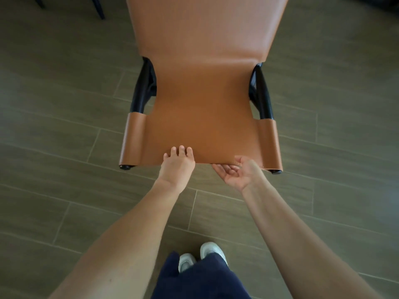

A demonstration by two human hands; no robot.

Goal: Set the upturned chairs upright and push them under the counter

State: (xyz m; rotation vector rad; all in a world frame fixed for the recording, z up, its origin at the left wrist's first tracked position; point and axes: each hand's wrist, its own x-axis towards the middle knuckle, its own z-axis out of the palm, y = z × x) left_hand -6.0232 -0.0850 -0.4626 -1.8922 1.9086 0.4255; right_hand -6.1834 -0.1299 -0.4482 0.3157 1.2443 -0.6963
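A tan leather chair (205,100) with a black tube frame (143,87) stands on the grey-brown tiled floor (64,126) directly ahead of the person, its long back panel running away towards the top of the view and its near edge closest to the feet. The left hand (176,167) lies on top of that near edge, fingers (182,149) stretched flat on the leather and clasping nothing; its thumb is hidden, so whether it hooks beneath is unclear. The right hand (237,174) is turned palm up just beside it, fingers tucked under the edge and thumb over the top, grasping the chair. White shoes (187,261) and dark blue trousers (200,281) show below. Dark furniture legs (98,7) stand at the upper left.
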